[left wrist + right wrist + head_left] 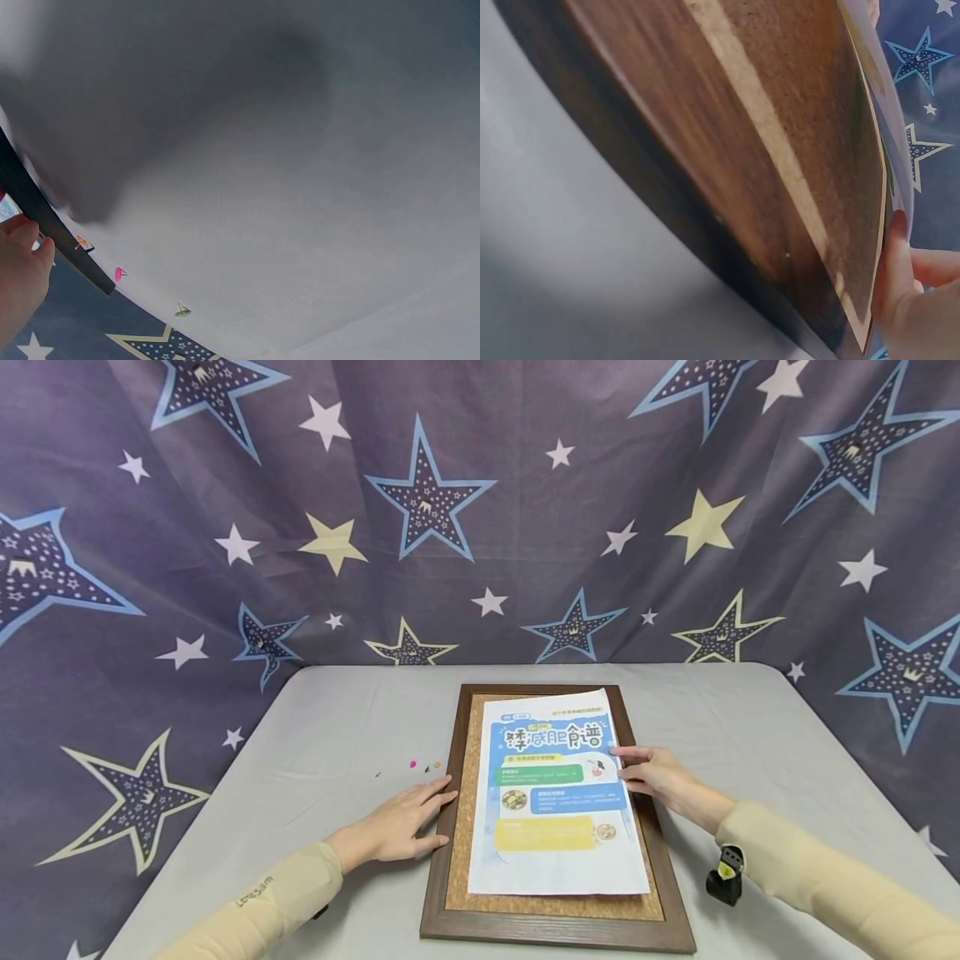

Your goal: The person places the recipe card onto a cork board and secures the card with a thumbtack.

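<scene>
A printed paper poster (558, 872) with blue, green and yellow panels lies slightly askew on a brown-framed cork board (555, 929). Its right edge is pinched by my right hand (667, 783), and the right wrist view shows that edge raised off the cork, with the thumb (894, 262) against it. My left hand (393, 827) rests at the left side of the wooden frame, fingers extended and touching it. Just beyond that hand, several small thumbtacks lie on the table, among them a pink thumbtack (412, 764) and an orange thumbtack (437, 765).
The board lies on a table with a light grey cloth (352, 718). Behind the table's far edge hangs a dark curtain (517, 593) patterned with stars. A black strap device (725, 881) hangs at the right sleeve cuff.
</scene>
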Demonstrator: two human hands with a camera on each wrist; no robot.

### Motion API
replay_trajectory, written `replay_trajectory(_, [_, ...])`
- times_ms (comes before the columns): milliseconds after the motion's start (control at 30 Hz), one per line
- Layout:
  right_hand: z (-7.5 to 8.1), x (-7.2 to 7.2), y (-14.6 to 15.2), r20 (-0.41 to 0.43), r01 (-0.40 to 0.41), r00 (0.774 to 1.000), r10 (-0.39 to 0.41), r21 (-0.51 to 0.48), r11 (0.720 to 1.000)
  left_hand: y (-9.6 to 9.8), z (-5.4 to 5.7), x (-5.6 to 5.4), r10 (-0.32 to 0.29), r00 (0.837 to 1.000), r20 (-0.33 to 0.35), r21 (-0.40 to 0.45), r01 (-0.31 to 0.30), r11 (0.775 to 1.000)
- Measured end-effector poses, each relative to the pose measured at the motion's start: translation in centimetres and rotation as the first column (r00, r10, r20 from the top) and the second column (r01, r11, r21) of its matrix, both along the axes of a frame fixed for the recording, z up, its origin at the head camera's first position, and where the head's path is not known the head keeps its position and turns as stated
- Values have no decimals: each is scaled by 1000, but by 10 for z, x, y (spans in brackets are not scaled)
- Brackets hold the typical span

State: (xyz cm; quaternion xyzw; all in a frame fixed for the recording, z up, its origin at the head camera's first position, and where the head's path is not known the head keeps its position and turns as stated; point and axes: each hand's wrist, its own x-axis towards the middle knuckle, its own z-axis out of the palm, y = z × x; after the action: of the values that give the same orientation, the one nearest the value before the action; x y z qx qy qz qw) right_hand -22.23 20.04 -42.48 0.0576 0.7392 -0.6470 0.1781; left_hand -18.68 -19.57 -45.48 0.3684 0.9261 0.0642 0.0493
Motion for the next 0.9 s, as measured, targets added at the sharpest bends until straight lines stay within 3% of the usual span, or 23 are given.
replay_trajectory(233, [-7,-2,0,-15,-20,1000,19,-10,1000,0,1,1,4,1000,8,0,-4,1000])
replay_trajectory(533, [-11,-1,-1,-62,-66,996,70,56,996,0,0,0,7,1000,7,-2,-7,1000])
replay_trajectory(900, [-15,3,-4,-98,-60,993,69,90,994,0,0,0,7,1000,6,3,-7,1000])
